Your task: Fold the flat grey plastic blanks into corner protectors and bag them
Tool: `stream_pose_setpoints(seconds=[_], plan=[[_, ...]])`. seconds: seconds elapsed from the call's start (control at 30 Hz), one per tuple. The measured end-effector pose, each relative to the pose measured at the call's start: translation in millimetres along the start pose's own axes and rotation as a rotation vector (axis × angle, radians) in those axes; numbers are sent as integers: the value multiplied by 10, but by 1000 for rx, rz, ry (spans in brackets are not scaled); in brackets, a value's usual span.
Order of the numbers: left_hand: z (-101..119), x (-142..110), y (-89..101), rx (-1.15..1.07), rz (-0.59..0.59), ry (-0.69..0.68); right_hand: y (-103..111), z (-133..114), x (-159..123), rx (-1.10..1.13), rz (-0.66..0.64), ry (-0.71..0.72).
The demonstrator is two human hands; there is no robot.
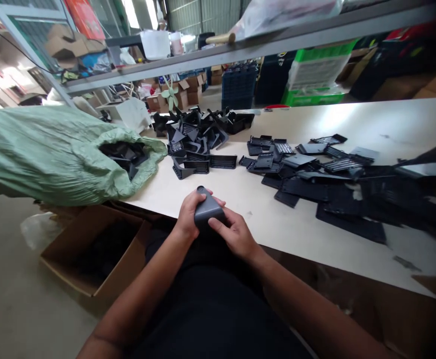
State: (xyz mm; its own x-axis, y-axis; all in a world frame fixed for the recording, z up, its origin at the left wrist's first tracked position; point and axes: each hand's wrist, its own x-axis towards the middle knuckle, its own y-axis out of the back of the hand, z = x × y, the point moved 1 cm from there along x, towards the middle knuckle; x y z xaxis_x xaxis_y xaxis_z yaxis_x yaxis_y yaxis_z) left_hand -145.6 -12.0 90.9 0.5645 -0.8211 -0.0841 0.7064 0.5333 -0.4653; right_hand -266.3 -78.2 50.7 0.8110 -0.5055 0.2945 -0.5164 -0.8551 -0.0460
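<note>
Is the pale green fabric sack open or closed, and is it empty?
The pale green fabric sack is open and not empty: its mouth gapes, showing black plastic parts inside. How full, I cannot tell.

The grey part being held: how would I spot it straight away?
Find the long pale table heaped with black pieces. By its near edge, the left hand and right hand are close together. The grey part is between them, held rather than lying in a pile.

Up on the shelf (165,68) sits a white tub (155,45), wooden handle (220,38) to its right, pale fan (170,95) below, cardboard boxes (194,89) behind, green-edged crates (309,74) farther right
</note>
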Motion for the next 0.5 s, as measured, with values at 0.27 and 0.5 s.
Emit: stream_pose_setpoints(seconds=[0.27,0.5], plan=[[118,-193,-101,158,59,-182,19,-98,-27,47,-47,111],[164,-205,-134,130,188,-240,6,-68,58,15,-37,94]])
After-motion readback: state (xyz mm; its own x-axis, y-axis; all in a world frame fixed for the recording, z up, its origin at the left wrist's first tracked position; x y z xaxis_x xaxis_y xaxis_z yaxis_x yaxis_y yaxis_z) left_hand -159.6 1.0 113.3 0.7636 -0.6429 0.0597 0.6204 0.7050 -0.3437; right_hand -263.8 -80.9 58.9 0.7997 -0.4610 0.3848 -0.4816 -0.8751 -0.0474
